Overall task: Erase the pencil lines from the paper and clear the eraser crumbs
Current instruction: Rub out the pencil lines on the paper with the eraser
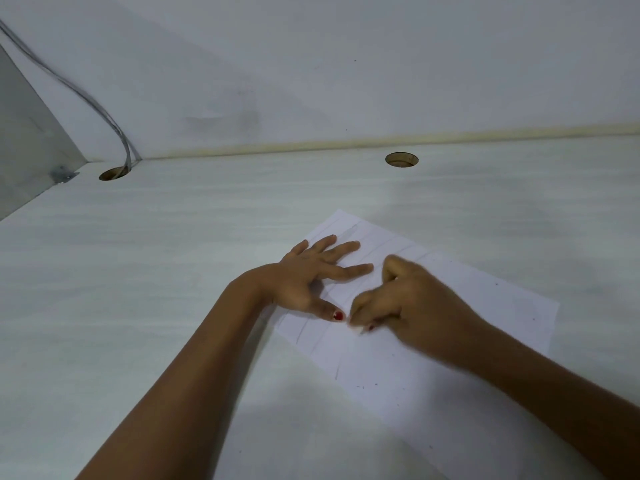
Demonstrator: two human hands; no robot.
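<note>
White paper [433, 362] is laid askew on the pale tabletop [156, 289], and its near end is lost past the frame's edge. Dark crumbs [376, 384] are scattered over the near part, and short stubs of pencil lines [300, 336] are seen by its left edge, not yet rubbed out.

Farther up, a small pale eraser [356, 328], blurred and barely made out, is pinched in the curled fingertips of the right hand [412, 306] and pressed to the sheet just beside the left thumb. The left hand [308, 275] is spread flat with its fingers apart, so only the far-left part of the sheet is pinned.

The long axis is judged to run from near right to far left, with the far corner pointed toward the wall. The pencil lines are drawn across that axis.

Since the near end is held by nothing, the sheet could be buckled or creased by a hard stroke pulled away from the pinning hand. The small eraser could also be lost from the pinch, and crumbs could be smeared if they are rubbed over.

Beyond the sheet, two round holes [401, 159] are cut in the tabletop, and a cable [86, 98] is passed through the left one.
</note>
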